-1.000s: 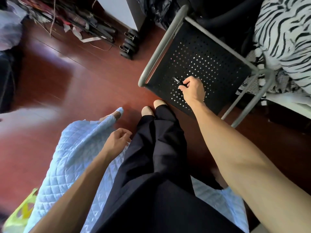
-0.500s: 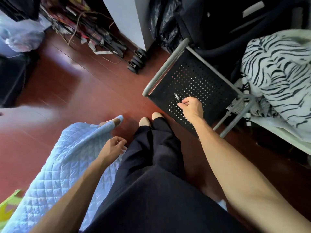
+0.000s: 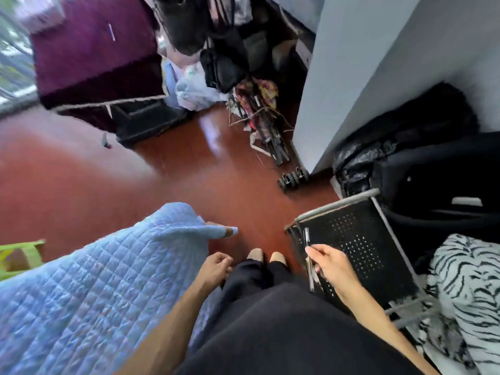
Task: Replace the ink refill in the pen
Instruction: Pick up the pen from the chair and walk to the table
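Pen (image 3: 308, 249) sits pinched in the right hand's (image 3: 331, 262) fingertips, over the perforated stool (image 3: 359, 239) beside it; the grip is closed. Left hand (image 3: 215, 267) rests loosely curled and empty, near the blanket (image 3: 108, 280). Pickup looks done; next, both hands must meet to unscrew the barrel.

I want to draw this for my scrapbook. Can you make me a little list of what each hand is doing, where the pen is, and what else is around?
right hand: grip closed on the thin dark pen
pen: over the near edge of the black perforated metal chair seat
left hand: loosely curled, empty, beside the dark trousers
left side: light blue quilted blanket
right side: zebra-striped fabric
floor: reddish-brown wood
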`<state>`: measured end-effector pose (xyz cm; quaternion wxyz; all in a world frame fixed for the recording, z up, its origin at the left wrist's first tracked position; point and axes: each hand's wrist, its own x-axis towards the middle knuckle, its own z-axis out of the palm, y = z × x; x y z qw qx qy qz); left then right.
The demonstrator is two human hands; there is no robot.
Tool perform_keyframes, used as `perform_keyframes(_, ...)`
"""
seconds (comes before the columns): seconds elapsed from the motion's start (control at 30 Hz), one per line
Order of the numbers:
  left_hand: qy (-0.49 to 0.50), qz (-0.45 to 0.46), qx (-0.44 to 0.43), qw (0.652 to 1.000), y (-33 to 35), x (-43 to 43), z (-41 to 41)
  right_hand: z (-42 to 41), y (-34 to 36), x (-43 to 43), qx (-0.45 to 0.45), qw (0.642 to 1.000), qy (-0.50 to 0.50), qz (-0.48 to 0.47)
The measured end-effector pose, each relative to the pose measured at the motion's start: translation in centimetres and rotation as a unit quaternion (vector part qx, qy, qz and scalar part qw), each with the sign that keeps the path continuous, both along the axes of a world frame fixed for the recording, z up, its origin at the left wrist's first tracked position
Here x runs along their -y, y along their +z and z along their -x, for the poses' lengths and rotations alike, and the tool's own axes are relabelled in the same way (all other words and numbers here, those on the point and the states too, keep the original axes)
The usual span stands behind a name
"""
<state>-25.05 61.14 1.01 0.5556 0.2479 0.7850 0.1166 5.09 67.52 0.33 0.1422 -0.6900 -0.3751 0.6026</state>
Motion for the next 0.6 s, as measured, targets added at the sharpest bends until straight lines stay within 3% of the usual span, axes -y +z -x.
perform_keyframes(0.23, 0.169, 0.012, 0.006, 0.986, 0.5, 5.2, 3.4, 4.7, -0.2, -3.6, -0.013, 0.995, 0.100, -0.011)
perform_keyframes(0.6, 0.301, 0.117, 0.007, 0.946, -2.4, 9.1, 9.3, 14.5, 0.3, -12.1, -0.009, 0.983, 0.183, -0.027)
